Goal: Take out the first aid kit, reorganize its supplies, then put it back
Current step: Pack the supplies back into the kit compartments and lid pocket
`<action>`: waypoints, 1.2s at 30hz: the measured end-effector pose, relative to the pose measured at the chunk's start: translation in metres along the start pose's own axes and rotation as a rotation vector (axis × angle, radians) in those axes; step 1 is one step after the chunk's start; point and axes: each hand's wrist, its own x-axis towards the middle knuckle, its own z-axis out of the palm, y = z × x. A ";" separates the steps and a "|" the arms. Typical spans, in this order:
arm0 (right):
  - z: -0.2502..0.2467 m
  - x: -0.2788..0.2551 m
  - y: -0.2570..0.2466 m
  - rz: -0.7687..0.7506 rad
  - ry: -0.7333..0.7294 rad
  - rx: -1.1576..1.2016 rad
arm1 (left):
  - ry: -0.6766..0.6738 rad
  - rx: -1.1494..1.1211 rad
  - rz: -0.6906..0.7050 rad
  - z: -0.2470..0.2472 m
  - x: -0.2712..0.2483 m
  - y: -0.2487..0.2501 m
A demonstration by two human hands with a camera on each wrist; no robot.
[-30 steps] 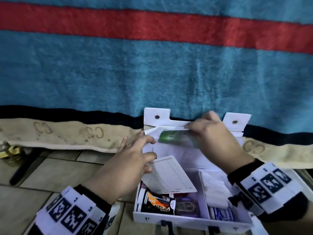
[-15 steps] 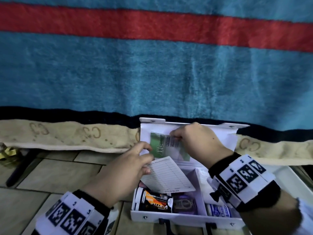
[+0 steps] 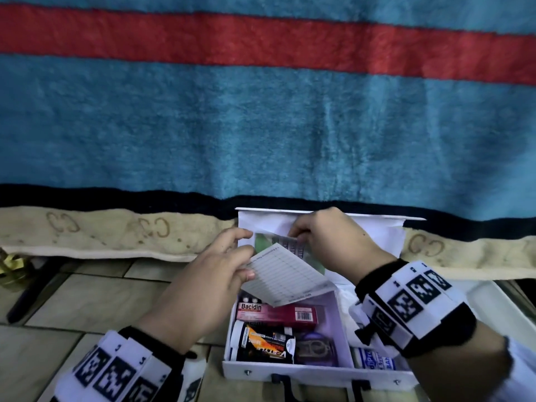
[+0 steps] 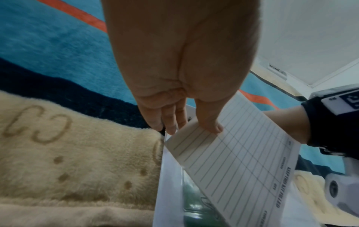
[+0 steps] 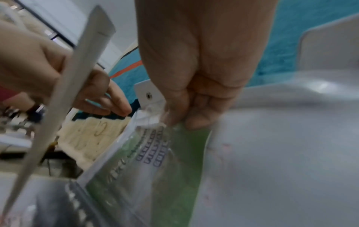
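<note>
Our left grip (image 3: 214, 274) pinches the lined card (image 3: 287, 275); our right grip (image 3: 327, 242) pinches the green packet (image 5: 174, 161) over the open kit (image 3: 316, 375), against a striped blanket (image 3: 261, 126), on floor tiles (image 3: 87, 300).

Sat open on tiled floor: white first aid kit (image 3: 316, 375), lid upright against blanket. Held boxes, a bandage roll; lined card (image 3: 287, 275) and green packet (image 5: 174, 161) at lid.

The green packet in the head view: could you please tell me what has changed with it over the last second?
The right hand has lowered the green packet from mid-air into the lid pocket, behind the lined card. The left hand still pinches that card; the first aid kit stays open.
</note>
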 end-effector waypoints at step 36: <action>-0.040 -0.038 0.074 0.105 0.449 0.789 | -0.029 0.228 0.033 0.023 0.031 0.032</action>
